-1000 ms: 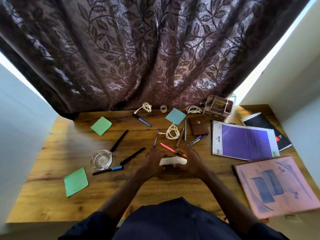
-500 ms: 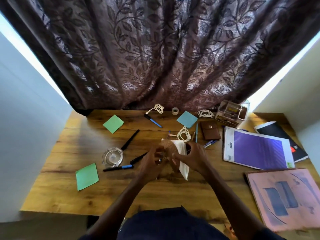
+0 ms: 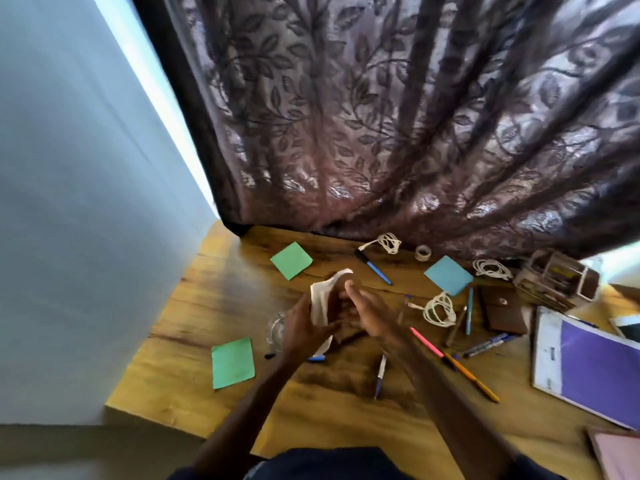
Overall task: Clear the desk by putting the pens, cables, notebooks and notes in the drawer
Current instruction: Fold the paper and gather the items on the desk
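Our left hand [image 3: 304,327] grips a white cloth [image 3: 320,299], the fingers curled round its lower part. Our right hand [image 3: 370,317] meets it from the right. Its fingers lie against the fold, and we cannot tell whether they pinch it. The two hands are together over the middle of the desk [image 3: 207,306].

Just left of the left hand an ashtray [image 3: 277,330] shows, partly hidden by it. Past that the near green note [image 3: 232,363] lies by the desk's left edge, and the far green note [image 3: 291,260] sits toward the back.

Below the right forearm lies a white pen [image 3: 380,375], and to its right a pink pen [image 3: 426,341] and an orange pen [image 3: 471,375] lie nearly end to end. Further right are a coiled cable [image 3: 440,308], the blue note [image 3: 448,275] and a brown wallet [image 3: 504,313]. A blue pen [image 3: 374,266] and a second cable [image 3: 389,242] lie near the curtain [image 3: 381,133]. The purple notebook [image 3: 595,368] rests at the right edge, and a pink notebook [image 3: 620,455] shows at the near corner.
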Demonstrator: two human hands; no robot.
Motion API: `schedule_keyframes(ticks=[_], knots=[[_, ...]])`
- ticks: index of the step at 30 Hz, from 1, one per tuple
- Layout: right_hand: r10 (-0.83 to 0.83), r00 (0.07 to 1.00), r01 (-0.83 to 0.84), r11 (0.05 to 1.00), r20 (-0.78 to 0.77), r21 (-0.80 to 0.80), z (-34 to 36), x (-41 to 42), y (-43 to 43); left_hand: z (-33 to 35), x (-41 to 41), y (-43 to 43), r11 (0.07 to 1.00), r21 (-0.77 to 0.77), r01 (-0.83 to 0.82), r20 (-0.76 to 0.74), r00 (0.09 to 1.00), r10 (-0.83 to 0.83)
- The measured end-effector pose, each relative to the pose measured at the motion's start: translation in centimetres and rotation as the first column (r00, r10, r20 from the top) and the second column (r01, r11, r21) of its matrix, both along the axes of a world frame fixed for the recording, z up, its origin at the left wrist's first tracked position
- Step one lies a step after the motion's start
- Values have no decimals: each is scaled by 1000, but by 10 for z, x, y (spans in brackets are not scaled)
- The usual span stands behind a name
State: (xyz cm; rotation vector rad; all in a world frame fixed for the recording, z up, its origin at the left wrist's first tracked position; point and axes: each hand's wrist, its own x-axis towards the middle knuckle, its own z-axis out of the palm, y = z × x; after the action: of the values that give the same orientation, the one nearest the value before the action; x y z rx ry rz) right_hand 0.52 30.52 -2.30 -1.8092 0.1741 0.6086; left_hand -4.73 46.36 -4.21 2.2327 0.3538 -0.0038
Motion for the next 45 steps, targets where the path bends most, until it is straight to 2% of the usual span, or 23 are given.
schedule_keyframes(ticks=[3, 7, 11, 16, 21, 29, 33, 39, 41, 45], knots=[[-2, 1000, 4, 998, -31, 63, -7, 10, 33, -8, 11, 38, 998, -44, -33, -29, 999, 31], [63, 994, -55, 995, -92, 80, -21, 24, 72, -18, 22, 84, 993, -56, -106, 19, 994, 107], [50, 997, -46, 997, -63, 65, -26, 34, 110, -25, 44, 135, 983, 42, -178, -7, 984, 178], [119, 993, -119, 993, 4, 25, -32, 56, 139, -25, 86, 200, 934, 133, -332, -39, 940, 340], [108, 994, -107, 994, 21, -15, -39, 66, 141, -24, 116, 245, 875, 160, -457, -98, 875, 475], [116, 992, -118, 992, -45, -48, -47, 45, 116, -24, 132, 257, 884, 174, -434, -114, 882, 456], [96, 994, -99, 992, -42, -73, -39, 31, 112, -22, 127, 257, 897, 192, -397, -136, 895, 425], [154, 988, -150, 979, 15, -135, -26, 16, 102, -16, 126, 254, 911, 214, -352, -155, 909, 387], [165, 985, -155, 975, 55, -161, -26, 8, 92, -14, 118, 249, 905, 248, -345, -131, 914, 384], [149, 983, -133, 981, 111, -138, -26, -3, 74, -13, 87, 212, 864, 359, -353, 8, 927, 375]])
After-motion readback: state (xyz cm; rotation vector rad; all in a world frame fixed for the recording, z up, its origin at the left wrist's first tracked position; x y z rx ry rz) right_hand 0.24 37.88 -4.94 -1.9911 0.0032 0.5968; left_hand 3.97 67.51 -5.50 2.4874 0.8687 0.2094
